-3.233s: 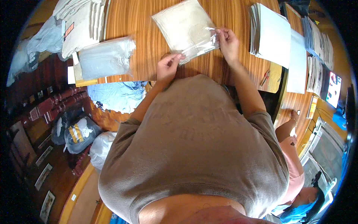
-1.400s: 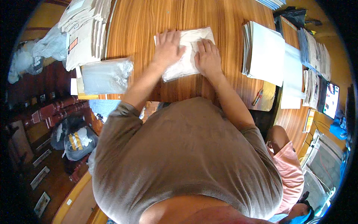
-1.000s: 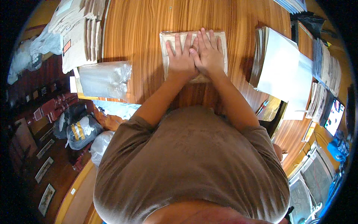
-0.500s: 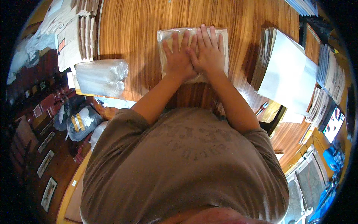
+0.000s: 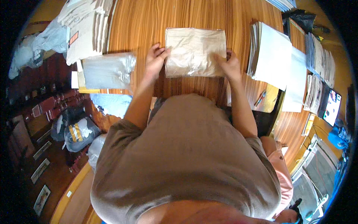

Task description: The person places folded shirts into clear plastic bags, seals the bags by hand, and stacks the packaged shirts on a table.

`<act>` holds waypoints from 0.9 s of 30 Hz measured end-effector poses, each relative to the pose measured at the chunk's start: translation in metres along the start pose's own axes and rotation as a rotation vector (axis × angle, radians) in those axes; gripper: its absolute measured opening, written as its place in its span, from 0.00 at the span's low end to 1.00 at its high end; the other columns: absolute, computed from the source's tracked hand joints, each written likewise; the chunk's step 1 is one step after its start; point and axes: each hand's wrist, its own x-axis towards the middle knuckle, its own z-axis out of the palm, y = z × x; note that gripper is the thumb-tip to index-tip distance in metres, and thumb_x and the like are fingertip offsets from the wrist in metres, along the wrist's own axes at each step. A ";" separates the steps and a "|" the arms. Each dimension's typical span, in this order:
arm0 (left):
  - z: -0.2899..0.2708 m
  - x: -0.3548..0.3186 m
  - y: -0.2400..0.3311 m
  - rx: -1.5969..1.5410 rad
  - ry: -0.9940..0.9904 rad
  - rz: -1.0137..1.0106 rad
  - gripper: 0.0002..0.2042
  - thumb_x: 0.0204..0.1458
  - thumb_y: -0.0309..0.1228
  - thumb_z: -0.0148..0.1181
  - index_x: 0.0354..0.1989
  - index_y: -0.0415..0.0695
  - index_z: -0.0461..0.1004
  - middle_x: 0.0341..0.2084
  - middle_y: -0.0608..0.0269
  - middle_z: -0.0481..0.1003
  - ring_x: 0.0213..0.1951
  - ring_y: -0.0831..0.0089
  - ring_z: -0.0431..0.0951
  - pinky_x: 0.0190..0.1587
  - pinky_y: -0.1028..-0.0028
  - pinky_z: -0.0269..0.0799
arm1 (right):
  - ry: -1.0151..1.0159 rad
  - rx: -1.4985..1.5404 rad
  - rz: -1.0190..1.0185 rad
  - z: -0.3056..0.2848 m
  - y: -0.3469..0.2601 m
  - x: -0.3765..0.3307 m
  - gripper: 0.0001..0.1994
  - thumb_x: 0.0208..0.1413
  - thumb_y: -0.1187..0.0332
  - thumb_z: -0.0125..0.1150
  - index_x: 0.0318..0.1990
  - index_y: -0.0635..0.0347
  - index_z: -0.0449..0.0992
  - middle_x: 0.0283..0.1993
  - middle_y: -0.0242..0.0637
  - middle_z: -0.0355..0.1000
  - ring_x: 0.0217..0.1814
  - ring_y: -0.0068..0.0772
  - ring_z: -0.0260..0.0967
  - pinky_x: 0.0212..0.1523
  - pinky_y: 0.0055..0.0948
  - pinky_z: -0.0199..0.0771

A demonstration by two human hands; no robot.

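Note:
A clear plastic bag with a folded cream cloth inside (image 5: 195, 51) lies flat on the wooden table (image 5: 179, 15). My left hand (image 5: 155, 59) grips its left edge, thumb on top. Over at the bag's right edge, my right hand (image 5: 230, 64) pinches the lower corner. Both forearms reach up from my brown shirt.
A stack of empty clear bags (image 5: 108, 70) lies left of my left hand. Flat cardboard and packets (image 5: 85, 28) are piled at the far left. Stacks of white sheets (image 5: 274, 56) stand to the right, more piles (image 5: 320, 59) beyond them. Another person in pink (image 5: 278, 171) sits at lower right.
Earlier I held the bag up by two corners, then laid it down and pressed both palms on its middle. Now my hands have slid apart to its left and right edges.

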 end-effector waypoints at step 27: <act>0.041 -0.030 -0.028 1.137 -0.125 1.008 0.34 0.60 0.40 0.55 0.76 0.48 0.62 0.79 0.55 0.53 0.78 0.40 0.50 0.75 0.33 0.43 | 0.106 -0.586 -0.653 0.100 -0.032 -0.017 0.32 0.71 0.51 0.46 0.77 0.54 0.61 0.84 0.36 0.50 0.87 0.53 0.41 0.81 0.60 0.39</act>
